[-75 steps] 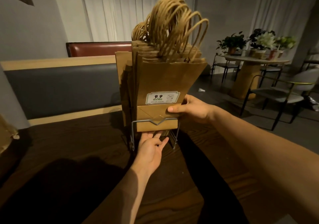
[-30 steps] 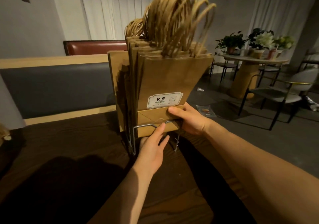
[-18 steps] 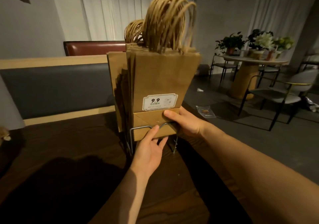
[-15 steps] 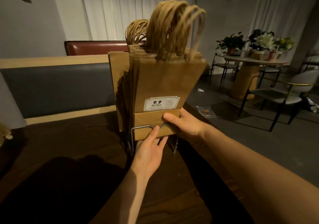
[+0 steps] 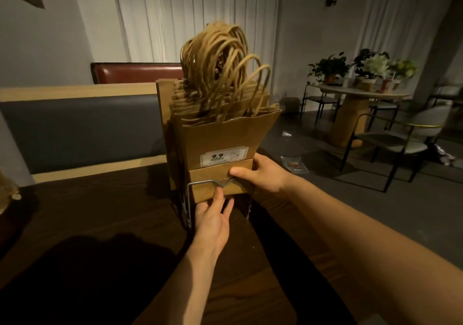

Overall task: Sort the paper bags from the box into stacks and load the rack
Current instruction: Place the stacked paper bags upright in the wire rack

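A thick stack of brown paper bags with twisted paper handles stands upright in a metal wire rack on the dark wooden table. The front bag carries a white "9.9" label. My right hand grips the stack's lower right side, thumb pressed on the front fold. My left hand is below the rack's front wire; its thumb reaches up to the wire and its fingers touch the bags' bottom edge. The bags fan out toward the top.
A grey padded bench back with wooden trim runs behind the table. A brown paper object shows at the left edge. To the right stand chairs and a round table with plants. Small litter lies on the floor.
The stack has tilted and fanned wider at the top, the handles swinging. My left hand moved up from under the rack to the front wire. My right hand kept its grip.
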### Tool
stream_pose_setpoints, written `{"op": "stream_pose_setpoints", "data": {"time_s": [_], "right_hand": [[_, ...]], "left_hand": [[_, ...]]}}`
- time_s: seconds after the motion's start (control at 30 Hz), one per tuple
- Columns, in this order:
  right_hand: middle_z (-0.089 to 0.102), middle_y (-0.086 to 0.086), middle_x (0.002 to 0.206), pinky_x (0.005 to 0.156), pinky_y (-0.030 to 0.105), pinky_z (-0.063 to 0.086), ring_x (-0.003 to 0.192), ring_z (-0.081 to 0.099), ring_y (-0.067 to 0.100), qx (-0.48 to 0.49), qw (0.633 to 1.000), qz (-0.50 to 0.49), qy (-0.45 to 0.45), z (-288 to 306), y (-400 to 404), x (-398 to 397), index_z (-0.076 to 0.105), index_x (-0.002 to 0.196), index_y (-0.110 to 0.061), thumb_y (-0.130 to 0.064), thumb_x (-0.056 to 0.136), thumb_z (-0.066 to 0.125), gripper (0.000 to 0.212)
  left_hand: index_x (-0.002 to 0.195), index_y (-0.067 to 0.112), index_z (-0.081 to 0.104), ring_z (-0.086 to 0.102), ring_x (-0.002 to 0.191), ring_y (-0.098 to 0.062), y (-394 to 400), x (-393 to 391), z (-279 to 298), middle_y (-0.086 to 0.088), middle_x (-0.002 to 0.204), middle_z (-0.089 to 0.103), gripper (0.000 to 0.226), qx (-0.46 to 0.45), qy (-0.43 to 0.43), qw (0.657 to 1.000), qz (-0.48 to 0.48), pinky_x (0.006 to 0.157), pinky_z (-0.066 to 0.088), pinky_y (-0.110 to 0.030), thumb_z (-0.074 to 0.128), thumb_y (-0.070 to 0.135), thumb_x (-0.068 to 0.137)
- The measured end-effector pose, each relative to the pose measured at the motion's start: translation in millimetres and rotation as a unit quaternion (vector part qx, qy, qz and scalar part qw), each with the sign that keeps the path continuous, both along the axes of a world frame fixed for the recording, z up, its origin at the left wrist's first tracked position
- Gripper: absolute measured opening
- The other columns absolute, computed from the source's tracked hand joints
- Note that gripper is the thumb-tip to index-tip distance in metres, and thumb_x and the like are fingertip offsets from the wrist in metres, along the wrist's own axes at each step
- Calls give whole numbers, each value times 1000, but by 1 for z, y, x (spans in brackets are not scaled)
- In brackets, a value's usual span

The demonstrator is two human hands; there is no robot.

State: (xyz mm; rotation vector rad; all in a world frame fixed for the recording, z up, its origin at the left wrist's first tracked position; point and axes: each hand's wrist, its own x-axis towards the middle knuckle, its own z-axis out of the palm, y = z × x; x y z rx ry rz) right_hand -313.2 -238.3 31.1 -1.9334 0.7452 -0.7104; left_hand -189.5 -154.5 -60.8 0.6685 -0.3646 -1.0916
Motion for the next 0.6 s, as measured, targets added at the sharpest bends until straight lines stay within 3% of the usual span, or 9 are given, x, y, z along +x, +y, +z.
{"op": "stream_pose_setpoints", "data": {"time_s": [0.17, 0.33, 0.5, 0.6], "right_hand": [[64, -9, 127, 99, 26, 50, 117, 61, 6, 10, 1000, 24, 16, 7, 4, -8, 56, 128, -31, -27, 87, 73, 45], [64, -8, 128, 98, 27, 51, 116, 61, 6, -35, 999, 3, 11, 9, 3, -12, 54, 135, -25, -33, 85, 74, 55], [66, -4, 127, 98, 29, 52, 114, 64, 8, -42, 999, -17, -12, -1, 0, -9, 56, 134, -18, -22, 85, 76, 53], [65, -5, 127, 97, 22, 50, 114, 63, 5, -46, 998, -28, -28, -7, 5, -11, 55, 135, -16, -19, 86, 74, 53]], "left_hand": [[120, 15, 61, 51, 129, -26, 2, -2, 1, -5, 130, 62, 27, 28, -11, 1000, 4, 112, 36, -53, 58, 11, 94], [126, 14, 59, 51, 127, -24, 4, -2, -1, -3, 127, 63, 33, 47, -16, 999, 14, 113, 35, -52, 60, 13, 92], [127, 16, 60, 53, 126, -22, 5, -9, -3, -4, 131, 63, 40, 44, 14, 999, -2, 111, 36, -53, 64, 3, 89], [127, 20, 57, 55, 125, -22, 2, -14, 1, -3, 130, 62, 46, 53, 25, 998, 34, 110, 38, -52, 67, 0, 87]]}}
